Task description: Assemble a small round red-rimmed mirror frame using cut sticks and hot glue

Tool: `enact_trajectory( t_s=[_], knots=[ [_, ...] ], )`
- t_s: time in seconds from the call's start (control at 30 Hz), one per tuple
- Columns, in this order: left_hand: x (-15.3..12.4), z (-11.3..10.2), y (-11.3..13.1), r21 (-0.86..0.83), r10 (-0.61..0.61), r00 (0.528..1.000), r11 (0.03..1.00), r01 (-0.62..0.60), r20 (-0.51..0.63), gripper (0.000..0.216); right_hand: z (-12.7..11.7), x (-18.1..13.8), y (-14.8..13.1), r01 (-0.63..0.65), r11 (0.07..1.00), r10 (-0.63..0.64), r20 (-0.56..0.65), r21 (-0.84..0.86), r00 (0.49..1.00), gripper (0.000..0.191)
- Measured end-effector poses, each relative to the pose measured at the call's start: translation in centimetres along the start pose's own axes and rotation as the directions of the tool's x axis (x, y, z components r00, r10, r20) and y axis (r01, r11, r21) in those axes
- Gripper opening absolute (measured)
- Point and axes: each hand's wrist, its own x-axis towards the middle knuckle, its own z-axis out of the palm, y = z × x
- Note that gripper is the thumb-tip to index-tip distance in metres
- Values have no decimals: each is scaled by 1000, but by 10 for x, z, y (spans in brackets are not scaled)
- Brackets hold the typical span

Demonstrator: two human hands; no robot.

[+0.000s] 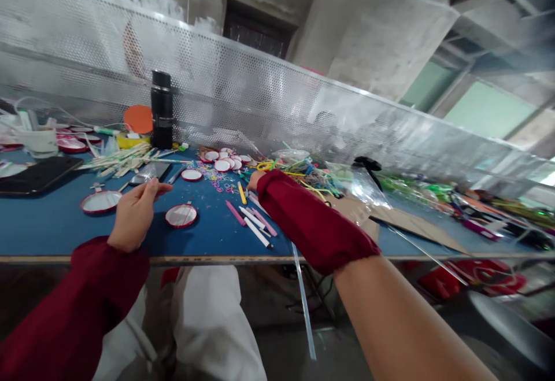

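My left hand [135, 212] hovers over the blue table [43, 225] with its fingers stretched out toward a smartphone [150, 173], and I see nothing in it. It sits between two round red-rimmed discs [181, 215] [100, 202]. My right hand [255, 180] reaches forward past pink and white sticks [254, 222]. A dark red sleeve cover [310, 219] hides almost all of it, so its fingers do not show. It lies close to a yellow stick [241, 192] and small coloured rings [214, 176].
A black flask [162, 109] stands at the back by an orange disc [138, 118] and a pile of wooden sticks [124, 161]. A dark tablet [37, 174] lies at left. Cardboard [411, 225], plastic bags and coloured straws fill the right. A perforated metal screen [260, 92] backs the table.
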Motion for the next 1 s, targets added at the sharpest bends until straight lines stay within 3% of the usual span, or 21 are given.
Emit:
enact_trajectory(
  t_s=[0.13, 0.27, 0.47, 0.67, 1.0],
  knots=[
    [-1, -1, 3, 17, -22, 999, 1000, 22, 27, 47, -14, -20, 21, 79, 993, -84, 52, 93, 995, 29],
    [0, -2, 1, 70, -16, 999, 997, 13, 44, 45, -24, -54, 36, 172, 973, -176, 13, 154, 984, 20],
    [0, -1, -1, 76, -11, 999, 997, 8, 32, 41, -6, -126, 24, 267, 955, -271, 10, 130, 963, 10],
    [-1, 1, 3, 81, -17, 1000, 997, 15, 22, 37, 16, -165, 5, 201, 979, -200, -15, 45, 980, 10],
    [3, 0, -3, 62, 16, 999, 998, -17, 31, 41, 27, -172, 6, 103, 995, -102, -43, 1, 994, 17]
  ],
)
